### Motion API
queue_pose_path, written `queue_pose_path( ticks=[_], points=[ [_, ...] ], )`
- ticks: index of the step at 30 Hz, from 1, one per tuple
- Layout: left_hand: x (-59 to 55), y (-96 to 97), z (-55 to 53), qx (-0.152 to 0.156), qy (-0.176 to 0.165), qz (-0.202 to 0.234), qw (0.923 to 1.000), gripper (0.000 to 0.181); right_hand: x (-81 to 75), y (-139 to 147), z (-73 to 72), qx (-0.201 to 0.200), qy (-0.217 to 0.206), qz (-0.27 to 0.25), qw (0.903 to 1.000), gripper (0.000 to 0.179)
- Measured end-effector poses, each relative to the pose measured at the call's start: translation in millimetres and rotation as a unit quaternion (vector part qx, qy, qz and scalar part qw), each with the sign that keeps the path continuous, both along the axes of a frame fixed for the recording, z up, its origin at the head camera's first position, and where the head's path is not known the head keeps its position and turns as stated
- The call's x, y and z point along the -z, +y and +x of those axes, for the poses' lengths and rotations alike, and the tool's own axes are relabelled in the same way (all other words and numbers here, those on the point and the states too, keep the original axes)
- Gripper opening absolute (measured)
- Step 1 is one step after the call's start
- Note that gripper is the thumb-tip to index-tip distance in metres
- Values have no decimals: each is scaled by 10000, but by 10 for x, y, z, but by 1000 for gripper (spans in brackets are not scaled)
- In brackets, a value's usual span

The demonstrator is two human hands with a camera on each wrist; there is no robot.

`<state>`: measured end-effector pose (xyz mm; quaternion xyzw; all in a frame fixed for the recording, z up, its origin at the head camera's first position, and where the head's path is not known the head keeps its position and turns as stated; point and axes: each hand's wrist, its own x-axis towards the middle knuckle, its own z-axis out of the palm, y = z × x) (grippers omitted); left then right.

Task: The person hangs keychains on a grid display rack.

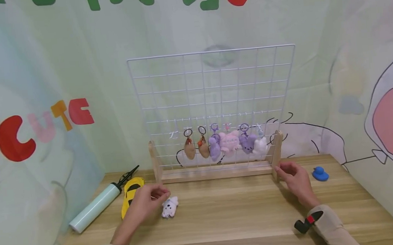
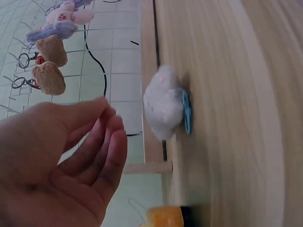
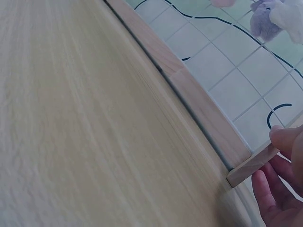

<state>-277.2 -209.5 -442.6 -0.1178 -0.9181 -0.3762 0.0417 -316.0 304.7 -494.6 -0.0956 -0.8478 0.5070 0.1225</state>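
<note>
A white wire grid rack [image 1: 214, 86] stands upright in a wooden base [image 1: 217, 171]. From its hooks hang several plush keychains, among them two brown ones [image 1: 190, 150], a pink one [image 1: 230, 141] and a white one [image 1: 260, 146]. My right hand [image 1: 295, 180] pinches the wooden end post [image 3: 253, 165] at the rack's right side, thumb on one face and fingers on the other. Beside my left hand [image 1: 149, 201], a white plush keychain [image 2: 163, 104] with a blue loop [image 2: 187, 111] lies on the table. The left fingers bend loosely toward the thumb, with nothing visible between them.
Left of the rack, a yellow toy car [image 1: 132, 191] lies beside a pale green hand pump [image 1: 95, 207] with a black end. A small blue duck [image 1: 320, 174] sits on the wooden table [image 1: 232, 219] at the right. Printed cloth [image 1: 103, 87] surrounds the table's back and sides.
</note>
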Motion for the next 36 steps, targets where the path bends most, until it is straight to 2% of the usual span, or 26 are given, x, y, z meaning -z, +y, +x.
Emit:
queue_pose_path(
  ticks=[5,8,14,18,21,24,32,36],
  points=[
    [44,-69,52,944,-53,-407,9947,5,13,4,-3,-4,0,-21,10000,59],
    [76,-42,64,1103,-103,-557,9923,8,15,9,-3,-16,20,-7,10000,59],
    [124,23,72,997,-159,-807,9916,22,10,9,-5,-17,86,-6,10000,59],
    [140,36,79,1093,4,-923,9897,31,7,12,-8,-16,85,-2,10000,59],
    [163,46,68,1059,126,-798,9911,36,3,18,-9,-24,90,-1,10000,59],
    [172,70,73,903,131,-686,9935,38,1,21,-11,-30,83,12,10000,61],
    [139,141,97,452,-27,-787,9959,34,-4,24,-12,-48,37,-21,10000,61],
    [145,140,94,224,36,-744,9970,29,3,25,-15,-56,4,-29,10000,61]
  ],
)
